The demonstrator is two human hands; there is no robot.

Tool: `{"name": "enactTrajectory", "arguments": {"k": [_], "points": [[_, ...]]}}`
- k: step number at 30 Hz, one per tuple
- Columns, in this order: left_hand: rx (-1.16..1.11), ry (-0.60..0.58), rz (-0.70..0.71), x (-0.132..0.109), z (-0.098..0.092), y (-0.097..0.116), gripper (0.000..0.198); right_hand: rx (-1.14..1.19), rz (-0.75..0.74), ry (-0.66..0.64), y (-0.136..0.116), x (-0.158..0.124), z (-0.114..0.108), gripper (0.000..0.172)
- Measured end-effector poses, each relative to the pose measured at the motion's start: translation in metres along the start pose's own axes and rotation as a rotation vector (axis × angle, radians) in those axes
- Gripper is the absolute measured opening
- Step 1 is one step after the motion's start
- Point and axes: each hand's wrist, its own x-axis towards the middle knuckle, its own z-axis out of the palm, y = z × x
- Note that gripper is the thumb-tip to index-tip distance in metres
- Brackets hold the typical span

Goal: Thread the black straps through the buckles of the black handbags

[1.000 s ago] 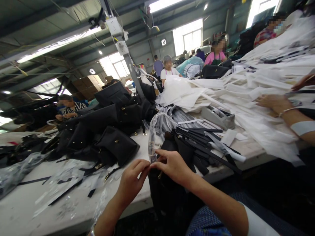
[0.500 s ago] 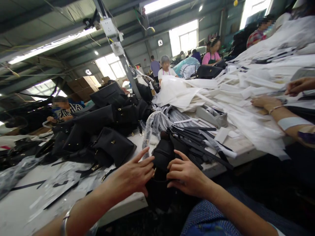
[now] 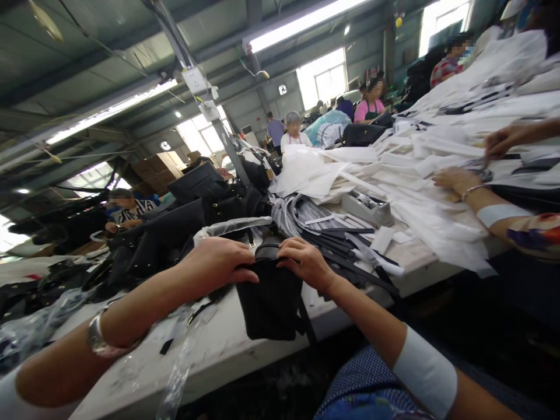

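A small black bag hangs upright between my hands at the table's front edge. My left hand pinches its upper left corner, thumb toward me. On the upper right edge, my right hand grips the bag with curled fingers. A curved black flap or band shows along the top between them. Behind the bag lies a handle wrapped in clear plastic. Black straps spread over the table just right of my right hand.
Black bags are piled at the left. White wrapping sheets cover the table's right side, near a grey box. A co-worker's hands work at the far right. Other people sit or stand farther back. Plastic film hangs over the front edge.
The bag has come up and now hangs upright with its front showing. Both hands have closed on its top edge, where fingers were spread before. The plastic-wrapped handle has tipped leftward.
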Motion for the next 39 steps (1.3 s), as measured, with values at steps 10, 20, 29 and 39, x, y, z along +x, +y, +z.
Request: {"name": "enactTrajectory", "arguments": {"k": [10,20,29,39], "points": [[-0.574,0.007,-0.512,0.003,0.035,-0.01,0.042,0.188,0.094,-0.12,0.032,0.044,0.017,0.015],[-1.301,-0.028,-0.522,0.065,0.132,0.022,0.049,0.08,0.462,-0.096,0.015,-0.051,-0.031,0.023],[-1.183,-0.228,-0.431,0.076,0.125,0.022,0.05,0.139,0.728,-0.07,-0.003,-0.072,-0.022,0.013],[-1.156,-0.32,-0.411,0.07,0.124,0.016,0.048,0.766,0.934,0.028,-0.014,-0.08,-0.003,0.021]]}}
